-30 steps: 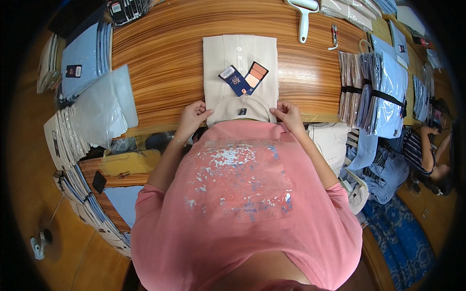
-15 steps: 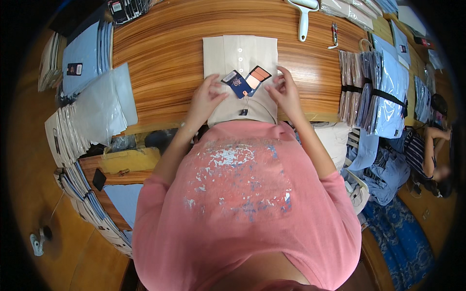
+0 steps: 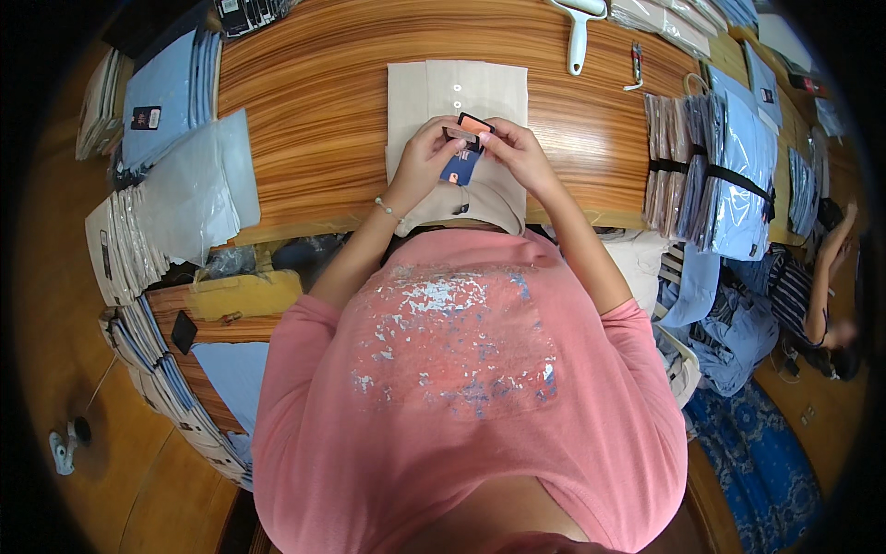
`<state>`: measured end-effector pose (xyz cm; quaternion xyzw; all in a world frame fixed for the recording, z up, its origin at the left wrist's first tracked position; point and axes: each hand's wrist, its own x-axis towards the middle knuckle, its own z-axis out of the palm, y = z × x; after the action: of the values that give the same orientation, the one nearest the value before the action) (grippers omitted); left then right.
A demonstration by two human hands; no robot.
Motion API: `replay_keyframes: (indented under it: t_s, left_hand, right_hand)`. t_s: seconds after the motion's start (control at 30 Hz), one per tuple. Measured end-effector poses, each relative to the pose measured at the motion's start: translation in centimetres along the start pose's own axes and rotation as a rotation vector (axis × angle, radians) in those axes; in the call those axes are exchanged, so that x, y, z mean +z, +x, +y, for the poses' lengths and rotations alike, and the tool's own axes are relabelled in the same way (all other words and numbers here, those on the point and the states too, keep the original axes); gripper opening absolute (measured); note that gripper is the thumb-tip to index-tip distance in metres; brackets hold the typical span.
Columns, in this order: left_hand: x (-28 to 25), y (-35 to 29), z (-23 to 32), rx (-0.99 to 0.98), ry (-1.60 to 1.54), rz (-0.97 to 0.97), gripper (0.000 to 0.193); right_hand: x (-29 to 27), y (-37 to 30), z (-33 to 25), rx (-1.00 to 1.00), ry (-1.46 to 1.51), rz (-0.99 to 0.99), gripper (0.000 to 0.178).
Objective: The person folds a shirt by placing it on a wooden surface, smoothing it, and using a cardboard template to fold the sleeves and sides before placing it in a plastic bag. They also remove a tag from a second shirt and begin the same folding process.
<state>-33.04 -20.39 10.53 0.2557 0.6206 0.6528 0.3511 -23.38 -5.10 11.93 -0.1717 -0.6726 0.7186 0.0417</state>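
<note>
A beige folded shirt (image 3: 409, 94) with white buttons lies on the table in front of me, its near end against my body. Over it, my left hand (image 3: 426, 159) and my right hand (image 3: 520, 159) meet at a bunch of hang tags. One is a navy hang tag (image 3: 460, 170) tied by a thin string to the shirt's collar; another is a dark-edged orange hang tag (image 3: 476, 127). Fingers and thumbs of both hands are closed on the tags' edges, partly hiding them. At the collar a small black label (image 3: 460, 210) shows.
Bagged shirts (image 3: 189, 217) and blue packed shirts (image 3: 166, 97) stand at the left. Strapped bundles of bagged shirts (image 3: 743, 175) are on the right. A white lint roller (image 3: 578, 42) and small snips (image 3: 637, 63) lie at the back. At far right, another person's arm (image 3: 821, 277) shows.
Both hands, apart on either side of the tags before, have come together and taken hold of them. The spread tags are now drawn together and raised off the shirt.
</note>
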Motion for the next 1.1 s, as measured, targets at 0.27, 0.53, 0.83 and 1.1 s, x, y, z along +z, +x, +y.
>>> replay_keyframes:
  t_s: [0.27,0.53,0.83,1.1]
  left_hand:
    - [0.0,-0.9,0.0,-0.114,-0.334,0.047,0.025]
    - [2.0,-0.7,0.4,0.126,-0.07,0.223,0.015]
    - [0.3,-0.9,1.7,-0.443,-0.474,0.136,0.018]
    - [1.2,-1.7,1.5,-0.297,-0.384,0.16,0.022]
  right_hand:
    - [-0.6,-1.0,1.2,0.124,0.132,0.162,0.017]
    - [1.5,-2.3,-0.1,0.008,0.072,0.014,0.026]
    - [1.9,-3.2,1.0,0.082,0.199,-0.049,0.024]
    - [2.0,-3.5,1.4,0.077,0.262,0.028,0.015]
